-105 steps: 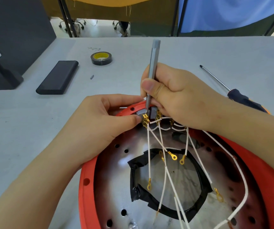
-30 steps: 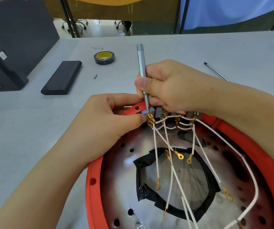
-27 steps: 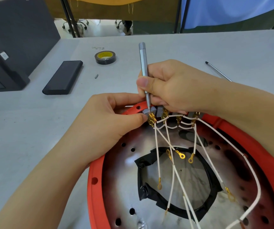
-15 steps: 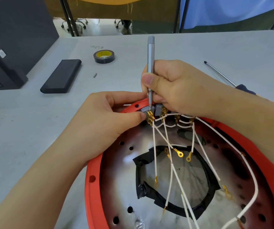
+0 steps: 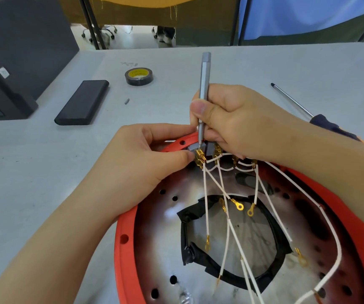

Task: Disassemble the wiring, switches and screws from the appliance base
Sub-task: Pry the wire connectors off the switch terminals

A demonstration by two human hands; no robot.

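Observation:
A round appliance base (image 5: 124,249) with a red rim and a shiny metal inside lies on the grey table. White wires (image 5: 206,202) with gold ring terminals fan out from small grey switch blocks (image 5: 195,148) at its far edge. My left hand (image 5: 141,165) pinches the leftmost switch block between thumb and fingers. In my right hand (image 5: 242,121) I hold a slim grey precision screwdriver (image 5: 204,84) nearly upright, its tip down on that block. A ring of black tape (image 5: 264,279) edges the base's centre opening.
On the table behind lie a black tape roll with a yellow core (image 5: 139,76), a flat black case (image 5: 82,102), a small loose bit (image 5: 126,101) and a long screwdriver with a dark handle (image 5: 295,104). A black box (image 5: 12,51) stands at the far left.
The precision screwdriver has tilted from leaning left to nearly upright, with its tip staying on the switch block. My left hand keeps its pinch. The view has shifted slightly.

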